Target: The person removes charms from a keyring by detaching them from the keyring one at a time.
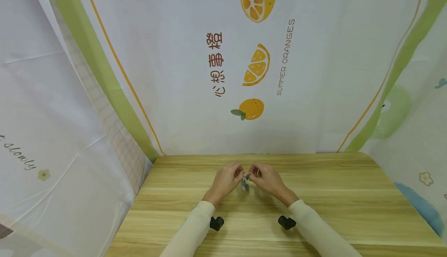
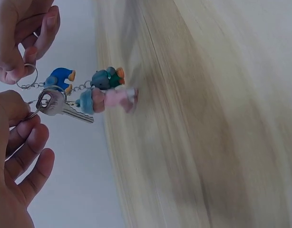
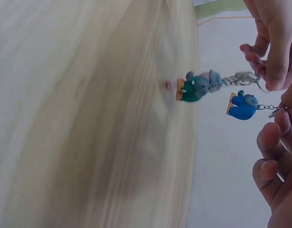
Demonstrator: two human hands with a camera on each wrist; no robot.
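Above the table my left hand [image 1: 225,180] pinches a split ring [image 2: 34,112] between thumb and finger. A silver key [image 2: 78,114], a pink figurine with a blue-green top [image 2: 115,98] and an elephant figurine in green [image 3: 189,90] hang on this side. My right hand [image 1: 269,179], close beside it, pinches another small ring [image 2: 34,73]. From that one a short chain carries a blue elephant figurine [image 3: 242,106]. In the right wrist view the blue elephant hangs apart from the other charms. Fingertips cover parts of both rings.
A wood-grain table [image 1: 167,218] lies beneath both hands. White cloth with printed oranges [image 1: 253,108] hangs behind its far edge, and more cloth hangs at both sides. Black wrist mounts [image 1: 217,223] show under the cream sleeves [image 1: 193,226].
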